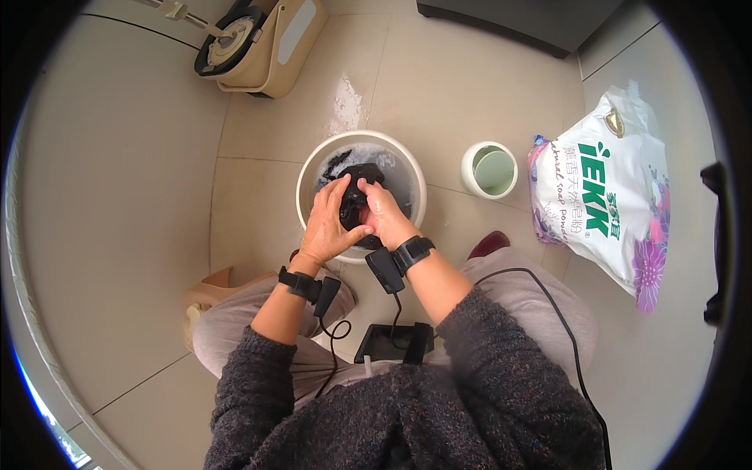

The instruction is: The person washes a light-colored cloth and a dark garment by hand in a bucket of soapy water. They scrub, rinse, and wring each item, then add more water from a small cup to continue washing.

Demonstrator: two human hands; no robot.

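Note:
A wet black cloth (365,174) is bunched between my two hands over a round white basin (304,170). My left hand (325,226) lies along its left side, fingers reaching forward over it. From the right, my right hand (385,212) presses on it with the thumb up front and some suds on the skin. Below the cloth stands grey, sudsy water (405,182). More dark fabric (336,164) shows in the water at the back left. The cloth's underside and some of my fingertips are hidden.
A white cup-like container (470,170) stands right of the basin. Beyond it is a large iEKK soap powder bag (599,182). A beige mop bucket (267,59) stands at the back left. Water (346,106) wets the floor tiles. Cables (552,305) run from my wrist-worn devices and across my lap.

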